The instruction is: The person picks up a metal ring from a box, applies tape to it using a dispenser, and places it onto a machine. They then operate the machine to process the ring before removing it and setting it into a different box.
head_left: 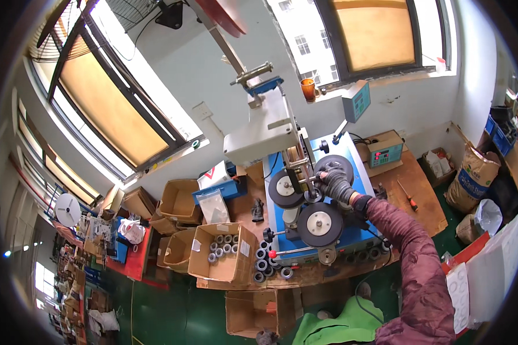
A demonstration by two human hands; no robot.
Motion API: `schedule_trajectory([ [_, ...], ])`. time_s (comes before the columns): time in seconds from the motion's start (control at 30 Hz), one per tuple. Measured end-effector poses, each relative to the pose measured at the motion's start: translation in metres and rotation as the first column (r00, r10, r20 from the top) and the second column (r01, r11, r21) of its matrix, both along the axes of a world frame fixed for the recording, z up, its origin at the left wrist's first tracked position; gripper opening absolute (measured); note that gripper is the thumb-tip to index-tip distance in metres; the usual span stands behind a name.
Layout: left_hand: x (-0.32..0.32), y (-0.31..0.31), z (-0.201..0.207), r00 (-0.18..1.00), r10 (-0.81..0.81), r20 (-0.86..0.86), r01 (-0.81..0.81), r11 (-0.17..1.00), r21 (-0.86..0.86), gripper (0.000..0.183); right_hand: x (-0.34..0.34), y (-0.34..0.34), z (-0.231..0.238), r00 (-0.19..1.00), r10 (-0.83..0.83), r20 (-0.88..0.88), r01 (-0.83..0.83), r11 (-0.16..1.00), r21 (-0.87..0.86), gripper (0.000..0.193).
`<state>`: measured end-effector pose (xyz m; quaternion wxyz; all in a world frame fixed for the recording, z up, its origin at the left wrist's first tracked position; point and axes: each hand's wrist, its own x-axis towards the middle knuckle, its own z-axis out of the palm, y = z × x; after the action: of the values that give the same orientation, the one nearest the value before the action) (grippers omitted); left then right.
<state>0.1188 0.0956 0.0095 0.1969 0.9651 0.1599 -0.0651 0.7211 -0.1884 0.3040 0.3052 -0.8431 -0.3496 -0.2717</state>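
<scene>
At the blue machine (334,190), the gloved right hand (335,183) has its grip clamped on a spindle (315,183).

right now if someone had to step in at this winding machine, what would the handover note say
Right hand: gloved, reaching up to the blue machine, fingers on the upper right black wheel; whether it grips anything I cannot tell.
Left hand: not in view.
Things: two more black wheels with white hubs on the machine face, one at upper left, one lower. Small dark rings lie in a row along the bench edge by the machine's front; more rings sit in the open cardboard box to its left.
Done: rings in box and on bench.
Left: the hand is at the wheel; nothing shows a ring loaded.
</scene>
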Motion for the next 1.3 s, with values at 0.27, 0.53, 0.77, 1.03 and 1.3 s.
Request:
schedule_trajectory([
  [0.27, 0.048, -0.055, -0.027, 0.433, 0.826, -0.361, -0.716, 0.072, -0.694, 0.013, -0.003, -0.002, 0.003, 0.997, -0.054, -0.055, 0.052, 0.998, -0.037, 0.016],
  [0.53, 0.102, -0.077, -0.056, 0.365, 0.863, -0.349, -0.739, 0.04, -0.673, 0.021, -0.006, -0.006, 0.007, 0.999, 0.035, -0.016, -0.035, 0.999, 0.022, 0.017],
  [0.77, 0.114, -0.092, -0.031, 0.401, 0.834, -0.378, -0.638, -0.042, -0.769, 0.031, -0.009, -0.011, 0.015, 0.994, 0.021, -0.104, -0.023, 0.999, -0.027, 0.019],
  [1.03, 0.069, -0.069, -0.045, 0.439, 0.816, -0.377, -0.852, 0.244, -0.463, 0.033, -0.011, -0.012, 0.019, 0.995, 0.027, -0.1, -0.026, 1.0, 0.005, 0.018],
  [1.3, 0.046, -0.06, -0.052, 0.376, 0.824, -0.424, -0.844, 0.116, -0.524, 0.034, -0.008, -0.013, 0.008, 1.0, -0.014, -0.01, 0.014, 1.0, 0.014, 0.017],
])
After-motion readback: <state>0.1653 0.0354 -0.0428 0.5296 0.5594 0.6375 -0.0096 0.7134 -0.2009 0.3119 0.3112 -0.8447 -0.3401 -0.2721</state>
